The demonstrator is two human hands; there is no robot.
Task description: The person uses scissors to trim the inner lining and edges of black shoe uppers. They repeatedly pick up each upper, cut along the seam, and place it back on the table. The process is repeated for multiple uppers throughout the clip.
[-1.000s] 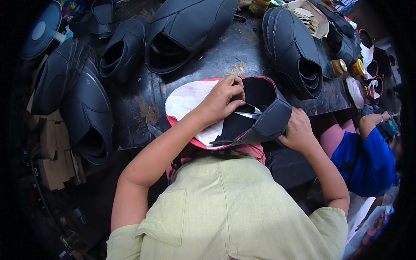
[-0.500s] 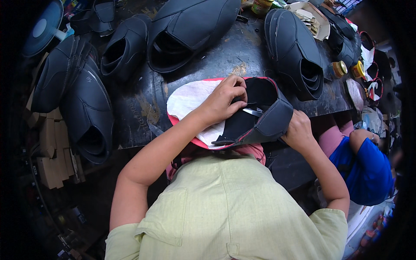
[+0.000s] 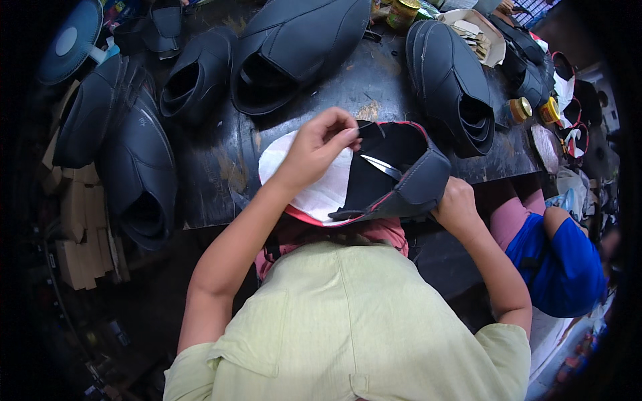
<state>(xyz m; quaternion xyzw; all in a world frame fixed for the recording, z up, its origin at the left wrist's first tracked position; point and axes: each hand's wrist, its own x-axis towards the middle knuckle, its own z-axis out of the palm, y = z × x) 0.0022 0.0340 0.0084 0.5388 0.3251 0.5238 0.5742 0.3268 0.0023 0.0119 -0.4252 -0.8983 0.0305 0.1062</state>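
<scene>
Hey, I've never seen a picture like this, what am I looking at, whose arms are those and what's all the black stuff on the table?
There is no machine here. A wide fisheye camera worn on a person's head looks down, so edges bend and their own arms enter from below. The left hand pinches the top edge of a black seat cover with red piping and white lining. The right hand grips its right end; a thin metal tool, perhaps scissors, lies across it. On the dark worktable lie several finished black seat covers, small tins and a box of scraps. Someone in blue sits to the right.
</scene>
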